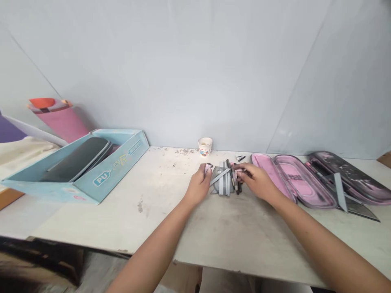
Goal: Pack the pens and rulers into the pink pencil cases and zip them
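Note:
My left hand (198, 185) is closed around a small pale pink piece with a dark end (208, 167), its kind unclear. Just right of it, flat grey rulers (224, 188) lie crossed over one another on the table, with a clear drawing template partly under them. Several dark pens (232, 176) rest along the rulers' right side. My right hand (256, 179) reaches in from the right, thumb and fingers pinched together at the pens beside something pinkish. What exactly sits in that pinch is too small to make out.
A paper cup (205, 146) stands against the wall. Small dark bits (240, 158) lie behind my right hand. Farther right is an open pink pencil case (290, 179), then a dark case (351, 175) with a set square. A light-blue box (122, 169) at left holds a grey case (81, 158).

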A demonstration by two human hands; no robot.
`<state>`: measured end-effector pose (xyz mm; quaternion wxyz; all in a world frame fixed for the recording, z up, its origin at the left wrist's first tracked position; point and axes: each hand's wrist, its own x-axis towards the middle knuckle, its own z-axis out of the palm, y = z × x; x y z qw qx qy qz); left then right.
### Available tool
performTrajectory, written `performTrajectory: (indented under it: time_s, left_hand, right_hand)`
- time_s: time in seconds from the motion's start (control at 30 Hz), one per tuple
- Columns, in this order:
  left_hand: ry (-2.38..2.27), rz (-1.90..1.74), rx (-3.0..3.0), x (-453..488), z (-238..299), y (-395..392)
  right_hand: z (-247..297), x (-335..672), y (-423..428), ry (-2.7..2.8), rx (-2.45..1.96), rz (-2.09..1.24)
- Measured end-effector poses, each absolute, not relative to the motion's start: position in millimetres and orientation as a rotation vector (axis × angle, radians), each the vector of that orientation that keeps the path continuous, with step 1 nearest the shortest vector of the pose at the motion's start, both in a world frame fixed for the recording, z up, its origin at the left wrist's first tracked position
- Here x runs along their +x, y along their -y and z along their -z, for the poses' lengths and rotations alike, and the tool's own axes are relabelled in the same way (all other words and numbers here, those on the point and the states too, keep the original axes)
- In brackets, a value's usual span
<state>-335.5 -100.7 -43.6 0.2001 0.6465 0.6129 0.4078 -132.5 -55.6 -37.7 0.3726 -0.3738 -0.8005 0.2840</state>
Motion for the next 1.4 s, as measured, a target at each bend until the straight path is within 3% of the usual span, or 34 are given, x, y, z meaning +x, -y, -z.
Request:
performTrajectory:
  time_s: [0.1, 0.3, 0.6, 0.87, 1.4]
  left_hand:
    - [-1.580, -1.058, 1.931, -312.5, 36.4, 101.3]
    - [-1.403, -0.895, 2.066, -260.0, 26.2, 97.6]
    - [-1.354, -0.828, 1.975, -213.9, 29.3, 86.2]
    - [-1.429, -0.852, 1.991, -218.2, 42.3, 91.1]
    - [-1.534, -0.742, 2.092, -220.9, 45.9, 93.4]
  right_hand:
    - [35.8, -112.1, 62.1, 1.832, -0.935, -0.912]
    - [44.4, -83.0, 64.9, 1.633, -0.860, -0.923]
    - [48.6, -66.1, 62.8, 1.186, -0.639, -1.344]
    - [59.6, -67.5, 60.7, 1.453, -0.821, -1.174]
    - [55.8, -70.2, 73.2, 1.459, -1.098, -0.878]
